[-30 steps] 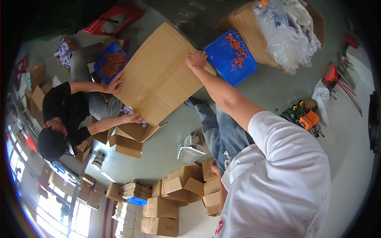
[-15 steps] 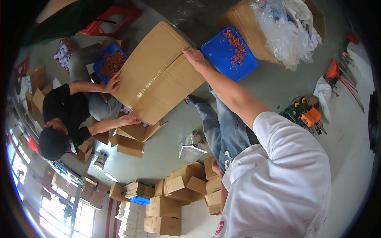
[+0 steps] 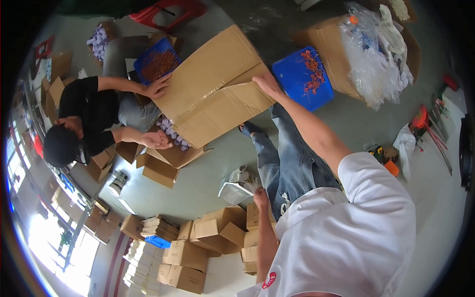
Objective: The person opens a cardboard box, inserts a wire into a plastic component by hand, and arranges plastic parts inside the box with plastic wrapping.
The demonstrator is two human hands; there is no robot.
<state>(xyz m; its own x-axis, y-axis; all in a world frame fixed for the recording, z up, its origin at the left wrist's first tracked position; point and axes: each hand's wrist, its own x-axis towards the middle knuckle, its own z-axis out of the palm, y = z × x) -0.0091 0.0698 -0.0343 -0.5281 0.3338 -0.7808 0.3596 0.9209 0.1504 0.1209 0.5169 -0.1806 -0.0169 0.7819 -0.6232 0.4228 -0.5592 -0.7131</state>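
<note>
A large brown cardboard box (image 3: 213, 89), taped along its middle seam, is held up tilted in front of me. My right hand (image 3: 267, 85) grips its right side at the edge of a raised flap. Close to my left thigh, my left hand (image 3: 261, 198) hangs with fingers curled and nothing visible in it. Across from me sits a person in black; one of their hands (image 3: 158, 86) touches the box's left edge. Their other hand (image 3: 157, 140) is open just off its lower corner, above an open carton (image 3: 158, 168) with lilac-grey pieces (image 3: 173, 132).
To the right lie a blue tray (image 3: 292, 74) with orange-red stemmed pieces and a carton (image 3: 329, 47) heaped with clear plastic. Another blue tray (image 3: 141, 64) is by the person. Several cartons (image 3: 185, 255) are stacked behind; a red stool (image 3: 168, 17) stands at far left.
The co-worker's lower hand has let go of the box corner and opened. A flap under my right hand has lifted. My left hand now shows more fully; the whole view has shifted.
</note>
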